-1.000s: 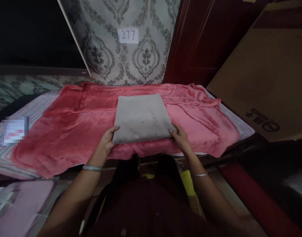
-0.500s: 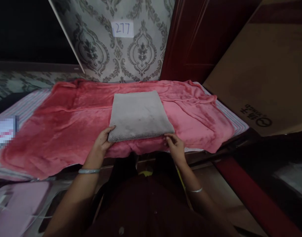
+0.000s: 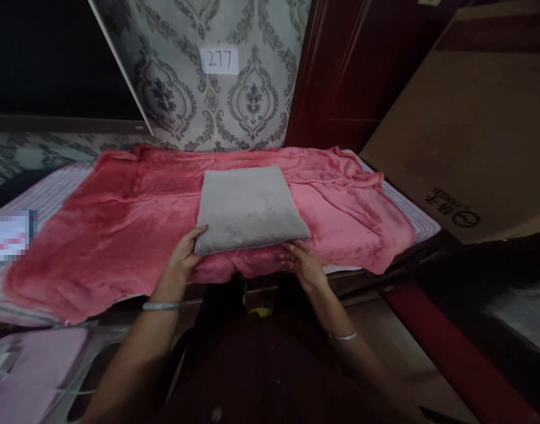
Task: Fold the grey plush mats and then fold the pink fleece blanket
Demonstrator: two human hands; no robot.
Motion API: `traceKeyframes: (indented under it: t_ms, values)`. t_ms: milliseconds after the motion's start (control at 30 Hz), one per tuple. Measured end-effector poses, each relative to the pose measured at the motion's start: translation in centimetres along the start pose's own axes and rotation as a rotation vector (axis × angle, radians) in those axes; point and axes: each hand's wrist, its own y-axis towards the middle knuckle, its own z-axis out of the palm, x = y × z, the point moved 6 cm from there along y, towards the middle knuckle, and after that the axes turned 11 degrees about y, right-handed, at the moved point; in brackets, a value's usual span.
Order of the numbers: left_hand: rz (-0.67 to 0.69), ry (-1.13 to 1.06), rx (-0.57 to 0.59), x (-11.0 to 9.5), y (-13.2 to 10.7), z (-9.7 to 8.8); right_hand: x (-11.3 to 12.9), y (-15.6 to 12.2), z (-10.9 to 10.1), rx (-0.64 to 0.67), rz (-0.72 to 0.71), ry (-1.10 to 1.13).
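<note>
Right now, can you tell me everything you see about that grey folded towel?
The grey folded towel looks soft and fuzzy, folded into a neat, thick rectangle. It lies flat in the middle of the pink blanket, its near edge close to the blanket's front edge. The left hand touches its near left corner, and the right hand reaches its near edge by the right corner. Faint darker specks show on top. Nothing lies on it.
</note>
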Motion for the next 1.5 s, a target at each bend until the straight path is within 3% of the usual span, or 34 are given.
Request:
traceKeyframes:
  t_ms: [200, 367, 500, 633, 767, 867, 933, 1067, 1133, 1233, 1367, 1500]
  values:
    - [-0.026, -0.058, -0.052, -0.4, -0.5, 0.8, -0.3, 1.4, 1.3, 0.057, 0.172, 0.073]
    - [0.080, -0.231, 0.004, -1.1, -1.4, 1.7, -0.2, 2.7, 3.0, 0.114, 0.068, 0.157]
    - [0.081, -0.311, -0.032, 0.1, -1.8, 1.1, -2.0, 2.7, 3.6, 0.137, 0.132, 0.294]
    - [0.134, -0.321, 0.021, 0.8, -1.7, 1.0, -3.4, 2.2, 4.4, 0.205, 0.252, 0.340]
    - [0.185, -0.072, 0.096, 1.3, -1.8, 1.5, -4.3, 2.5, 5.7, 0.205, 0.333, 0.386]
    - [0.322, 0.196, 0.124, 1.5, -2.1, 2.0, -4.7, 3.1, 6.5, 0.148, 0.352, 0.426]
    - [0.447, 0.425, 0.066, 1.6, -2.3, 2.4, -4.7, 3.4, 6.9, 0.116, 0.344, 0.435]
    - [0.660, 1.046, -0.188, 1.2, -2.8, 4.0, -4.4, 3.6, 7.2, 0.100, 0.296, 0.432]
    - [0.648, 1.335, -0.276, 1.1, -2.9, 5.1, -4.5, 3.4, 7.0, 0.093, 0.299, 0.411]
    - [0.545, 1.614, -0.317, 1.2, -2.8, 6.5, -4.8, 3.3, 6.5, 0.089, 0.323, 0.381]
    - [0.451, 1.630, -0.346, 1.5, -2.6, 7.2, -4.9, 3.3, 6.4, 0.101, 0.342, 0.386]
    - [0.471, 1.360, -0.357, 1.8, -2.3, 6.5, -5.1, 3.4, 6.5, 0.078, 0.354, 0.353]
